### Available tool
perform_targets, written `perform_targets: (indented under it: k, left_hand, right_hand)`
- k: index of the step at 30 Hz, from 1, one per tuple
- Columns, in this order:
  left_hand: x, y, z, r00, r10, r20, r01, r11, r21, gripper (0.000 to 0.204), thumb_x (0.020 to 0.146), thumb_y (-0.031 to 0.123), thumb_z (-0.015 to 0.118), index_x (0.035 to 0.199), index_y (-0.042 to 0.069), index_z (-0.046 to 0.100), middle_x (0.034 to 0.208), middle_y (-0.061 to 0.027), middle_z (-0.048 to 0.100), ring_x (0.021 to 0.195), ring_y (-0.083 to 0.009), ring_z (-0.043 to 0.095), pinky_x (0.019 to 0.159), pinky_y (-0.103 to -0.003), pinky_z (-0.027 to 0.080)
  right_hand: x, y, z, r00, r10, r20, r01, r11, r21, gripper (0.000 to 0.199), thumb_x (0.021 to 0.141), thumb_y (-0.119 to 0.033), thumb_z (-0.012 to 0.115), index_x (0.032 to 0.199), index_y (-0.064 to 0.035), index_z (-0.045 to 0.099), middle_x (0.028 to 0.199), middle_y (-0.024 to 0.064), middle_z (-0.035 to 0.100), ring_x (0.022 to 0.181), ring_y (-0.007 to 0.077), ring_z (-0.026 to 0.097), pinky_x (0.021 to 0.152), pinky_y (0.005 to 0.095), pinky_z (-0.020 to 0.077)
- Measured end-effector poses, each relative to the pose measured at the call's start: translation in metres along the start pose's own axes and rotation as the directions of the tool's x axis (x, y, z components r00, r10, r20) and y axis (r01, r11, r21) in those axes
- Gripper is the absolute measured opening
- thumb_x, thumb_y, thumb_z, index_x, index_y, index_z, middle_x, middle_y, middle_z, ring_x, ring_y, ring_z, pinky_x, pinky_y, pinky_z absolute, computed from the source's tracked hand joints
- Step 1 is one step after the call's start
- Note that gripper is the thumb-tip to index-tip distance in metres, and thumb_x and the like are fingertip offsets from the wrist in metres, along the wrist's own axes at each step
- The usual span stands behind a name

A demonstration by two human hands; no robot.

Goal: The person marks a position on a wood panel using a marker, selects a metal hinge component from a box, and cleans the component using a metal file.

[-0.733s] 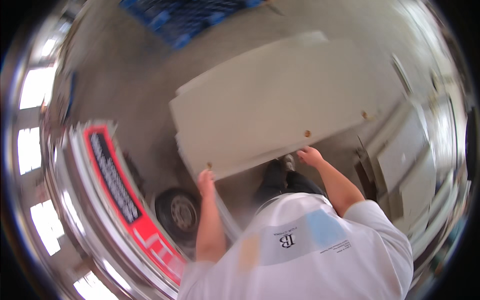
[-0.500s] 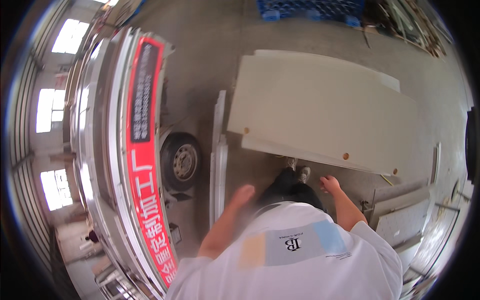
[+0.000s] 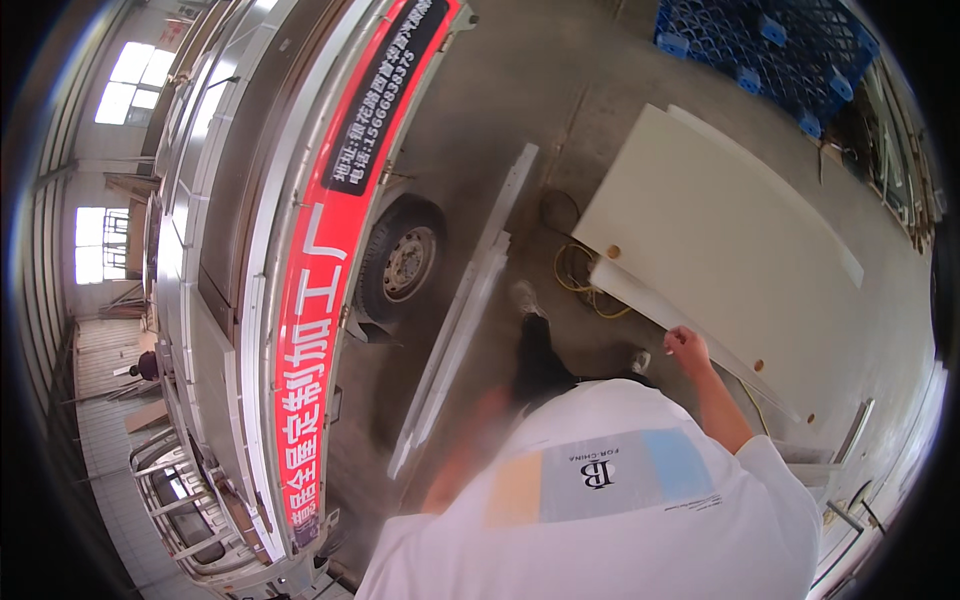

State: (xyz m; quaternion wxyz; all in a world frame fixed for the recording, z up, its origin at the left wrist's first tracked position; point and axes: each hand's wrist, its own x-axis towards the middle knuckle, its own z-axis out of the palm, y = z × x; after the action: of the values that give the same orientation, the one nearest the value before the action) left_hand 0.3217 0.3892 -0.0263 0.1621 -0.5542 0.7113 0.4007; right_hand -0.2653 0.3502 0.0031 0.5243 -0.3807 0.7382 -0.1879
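Observation:
A large cream panel (image 3: 720, 220) with small round holes lies on the concrete floor ahead and to my right. My right hand (image 3: 688, 346) hangs with curled fingers in front of the panel's near edge, and I see nothing in it. My left hand (image 3: 487, 408) and forearm are a motion blur low in the view, next to long pale strips (image 3: 470, 300) that lie on the floor. I cannot make out its fingers. My feet stand between the strips and the panel.
A truck body with a red banner (image 3: 320, 290) and a wheel (image 3: 405, 262) fills the left side. A blue pallet (image 3: 770, 45) stands at the far right, a yellow cable (image 3: 575, 275) coils by the panel's corner, and more pale panels (image 3: 860, 440) lie at the lower right.
Both hands held the panel's near edge 0.7 s ago and have since come off it. The view has swung left toward the truck, and my left arm is moving.

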Motion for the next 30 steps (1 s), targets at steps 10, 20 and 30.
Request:
perform_targets:
  k: [10, 20, 30]
  left_hand:
    - [0.086, -0.201, -0.184, 0.935, -0.292, -0.200, 0.150, 0.839, -0.522, 0.027, 0.100, 0.025, 0.065, 0.119, 0.005, 0.071, 0.096, -0.0104, 0.074, 0.080, -0.0177, 0.070, 0.069, -0.034, 0.055]
    - [0.249, -0.169, -0.362, 0.941, -0.094, -0.324, -0.102, 0.836, -0.539, 0.030, 0.103, 0.030, 0.061, 0.113, 0.004, 0.071, 0.094, -0.0081, 0.075, 0.080, -0.0174, 0.070, 0.067, -0.031, 0.053]
    - [0.455, 0.070, -0.532, 0.978, 0.159, 0.134, -0.111, 0.944, -0.311, 0.037, 0.105, 0.034, 0.056, 0.129, 0.010, 0.070, 0.122, -0.0079, 0.076, 0.112, -0.0210, 0.072, 0.096, -0.038, 0.055]
  right_hand:
    - [0.121, -0.197, 0.041, 0.893, 0.140, -0.428, -0.295, 0.900, -0.321, 0.073, 0.093, -0.055, 0.066, 0.147, -0.0075, 0.051, 0.141, 0.0209, 0.063, 0.127, 0.0405, 0.062, 0.104, 0.0504, 0.0508]
    - [0.135, -0.246, 0.038, 0.898, 0.391, -0.199, -0.430, 0.877, -0.215, 0.092, 0.086, -0.062, 0.071, 0.152, -0.0028, 0.046, 0.151, 0.0228, 0.053, 0.138, 0.0396, 0.054, 0.114, 0.0482, 0.0460]
    - [0.204, -0.252, 0.056, 0.781, 0.620, 0.075, -0.572, 0.758, -0.314, 0.090, 0.080, -0.070, 0.071, 0.144, -0.0074, 0.059, 0.148, 0.0193, 0.048, 0.147, 0.0432, 0.027, 0.120, 0.0548, 0.0293]
